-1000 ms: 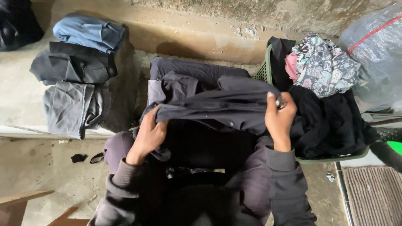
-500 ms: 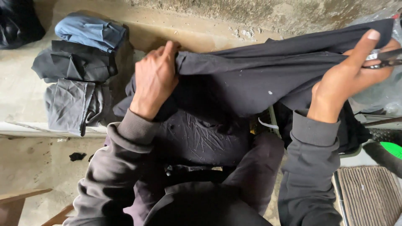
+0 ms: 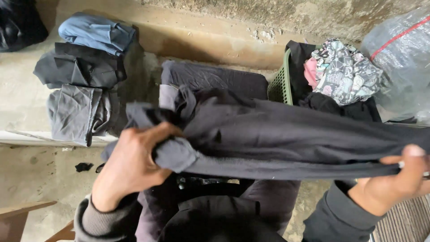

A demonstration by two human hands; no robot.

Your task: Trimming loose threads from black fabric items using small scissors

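Note:
My left hand (image 3: 134, 166) grips a bunched end of a dark grey garment (image 3: 286, 139) at the lower left. My right hand (image 3: 394, 181) pinches the garment's other end at the right edge of the view. The cloth is stretched sideways between both hands, above my lap. Under it lies a flat dark purple-grey piece of cloth (image 3: 215, 78) on a concrete ledge.
Folded clothes sit at the left: a blue one (image 3: 96, 33), a black one (image 3: 78, 67) and a grey one (image 3: 78, 112). A green basket (image 3: 280, 83) at the right holds dark clothes and a patterned garment (image 3: 345, 71). A clear plastic bag (image 3: 398, 54) stands beside it.
The garment was first held bunched in front of me, then lifted and spread high. Now both hands have lowered and pulled it wide sideways, my right hand going far right.

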